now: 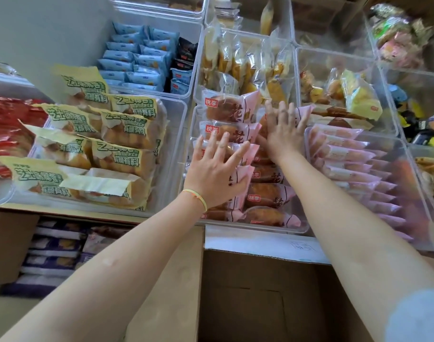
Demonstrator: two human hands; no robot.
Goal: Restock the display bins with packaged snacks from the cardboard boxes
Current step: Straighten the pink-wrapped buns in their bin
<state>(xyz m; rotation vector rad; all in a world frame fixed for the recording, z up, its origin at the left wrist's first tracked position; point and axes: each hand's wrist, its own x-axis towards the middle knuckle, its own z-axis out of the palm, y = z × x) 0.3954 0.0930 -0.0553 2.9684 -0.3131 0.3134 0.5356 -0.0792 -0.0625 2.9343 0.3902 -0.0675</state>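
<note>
Snack shop display, clear plastic bins (300,227) of packaged breads (117,154), restocking cardboard box (260,297) below

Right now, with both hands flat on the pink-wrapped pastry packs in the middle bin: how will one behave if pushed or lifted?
The pink-wrapped pastry packs look like thin glossy film, so probably slippery and inclined to slide over one another under the left hand and right hand. Each holds a round baked bun, likely light and soft, so it may squash if pressed hard. Flat packs in the clear bin seem unlikely to roll.

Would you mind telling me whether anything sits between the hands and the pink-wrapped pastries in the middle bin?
Nothing visible does. The left hand and right hand both lie flat, fingers spread, directly on the pink-wrapped pastries in the clear bin, with no lid or other package over them.
</note>
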